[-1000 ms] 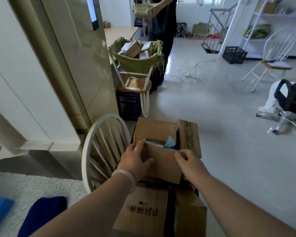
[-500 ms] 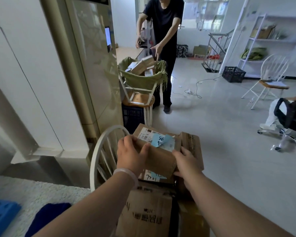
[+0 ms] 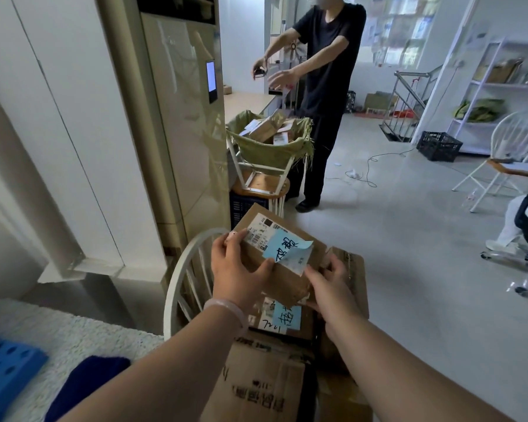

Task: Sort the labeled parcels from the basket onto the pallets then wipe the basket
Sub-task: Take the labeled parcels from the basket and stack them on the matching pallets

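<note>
I hold a brown cardboard parcel (image 3: 282, 277) with both hands, tilted up toward me so its white shipping label and blue handwritten note (image 3: 287, 249) show. My left hand (image 3: 237, 269) grips its left edge and my right hand (image 3: 329, 284) its lower right corner. Under it lies another parcel with a blue note (image 3: 287, 315), resting on a stack of larger cardboard boxes (image 3: 265, 379). Further back, a green-lined basket (image 3: 265, 150) holding several parcels sits on an upturned stool.
A person in black (image 3: 326, 86) stands behind the basket with arms stretched left. A white chair back (image 3: 180, 278) is beside the stack on the left, next to a tall beige unit (image 3: 183, 117). A blue pallet (image 3: 6, 370) lies at lower left. Chairs and a black crate stand at right.
I have lifted the parcel off the stack and tilted its labelled face toward me, uncovering the parcel below. My view rose. The person behind the basket straightened and reached out to the left.
</note>
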Available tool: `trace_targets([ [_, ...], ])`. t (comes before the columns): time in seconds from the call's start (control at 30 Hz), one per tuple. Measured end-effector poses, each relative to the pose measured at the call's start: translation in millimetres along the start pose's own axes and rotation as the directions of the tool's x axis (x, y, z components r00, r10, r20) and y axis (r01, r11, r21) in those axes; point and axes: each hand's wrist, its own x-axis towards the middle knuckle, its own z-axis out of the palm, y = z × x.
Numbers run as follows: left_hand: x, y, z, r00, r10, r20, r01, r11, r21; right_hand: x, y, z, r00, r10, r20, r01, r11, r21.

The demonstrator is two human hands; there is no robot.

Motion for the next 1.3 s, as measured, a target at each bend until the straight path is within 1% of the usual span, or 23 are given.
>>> trace_targets([
  [0.13, -1, 3, -4, 0.999, 0.038, 0.012, -0.038, 0.998, 0.045, 7, -10, -2, 0.999, 0.029, 0.028, -0.027, 0.998, -0.061],
  [0.2, -1, 4, -8, 0.998, 0.057, 0.018, -0.058, 0.996, 0.068, 12, -13, -4, 0.999, 0.032, 0.042, -0.030, 0.998, -0.060],
  [0.33, -1, 4, -11, 0.992, 0.126, 0.015, -0.127, 0.981, 0.144, 17, -24, -3, 0.999, 0.049, 0.011, -0.048, 0.997, -0.055],
  [0.47, 1, 5, -12, 0.982, 0.190, 0.013, -0.189, 0.962, 0.199, 23, -25, -4, 1.000, 0.022, 0.011, -0.021, 0.994, -0.103],
  [0.57, 4, 5, -16, 0.976, 0.215, 0.037, -0.218, 0.945, 0.243, 26, -24, -7, 0.999, -0.015, 0.042, 0.021, 0.988, -0.155],
  [0.67, 5, 5, -19, 0.977, 0.200, 0.069, -0.211, 0.950, 0.231, 27, -20, -8, 0.991, -0.061, 0.121, 0.088, 0.969, -0.231],
  [0.8, 7, 4, -20, 0.989, 0.130, 0.073, -0.143, 0.966, 0.213, 28, -16, -8, 0.979, -0.075, 0.190, 0.128, 0.951, -0.283],
  [0.97, 8, 3, -19, 0.992, 0.105, 0.073, -0.122, 0.952, 0.282, 29, -15, -11, 0.964, -0.050, 0.261, 0.114, 0.965, -0.237],
  [1.03, 8, 5, -17, 0.992, 0.105, 0.064, -0.120, 0.947, 0.300, 29, -13, -12, 0.961, -0.050, 0.273, 0.103, 0.978, -0.182],
  [1.17, 6, 4, -4, 0.992, 0.067, 0.104, -0.090, 0.966, 0.242, 31, -8, -11, 0.969, -0.033, 0.247, 0.037, 0.999, -0.014],
  [1.3, 4, -2, 4, 0.995, 0.013, 0.095, -0.032, 0.980, 0.196, 31, -3, -12, 0.966, -0.015, 0.260, -0.003, 0.998, 0.069],
])
